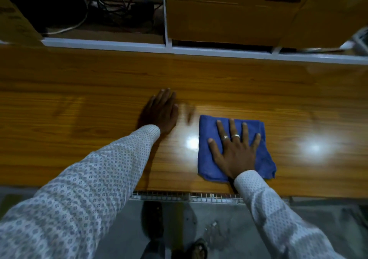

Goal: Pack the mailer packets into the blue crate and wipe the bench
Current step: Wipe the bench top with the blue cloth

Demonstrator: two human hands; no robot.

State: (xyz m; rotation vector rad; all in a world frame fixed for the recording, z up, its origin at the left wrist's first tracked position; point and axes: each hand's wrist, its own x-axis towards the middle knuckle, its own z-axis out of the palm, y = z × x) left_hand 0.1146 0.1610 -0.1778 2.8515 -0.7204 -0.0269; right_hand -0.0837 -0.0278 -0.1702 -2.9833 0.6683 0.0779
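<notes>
- We press our right hand (234, 148) flat on the blue cloth (260, 159), fingers straight and spread wide, palm down on its middle; nothing is gripped
- The cloth is a folded, roughly square pad with no clear long axis; it lies on the bench (79, 103) near the front edge, right of centre
- Our left hand (160, 111) rests flat on the bare wood just left of the cloth and apart from it, fingers straight and close together, holding nothing
- The relation the next stroke turns on: the cloth lies directly under the right fingers, so the right hand is the nearer one, and the long unwiped run of bench stretches left and right of it
- We judge the left hand to be bracing while the right wipes
- Count: 1 cloth, 2 hands, 2 rings on the right fingers (231, 128), 0 mailer packets and 0 blue crates in view
- 2 cardboard boxes (229, 16) show behind the bench, 1 at each side
</notes>
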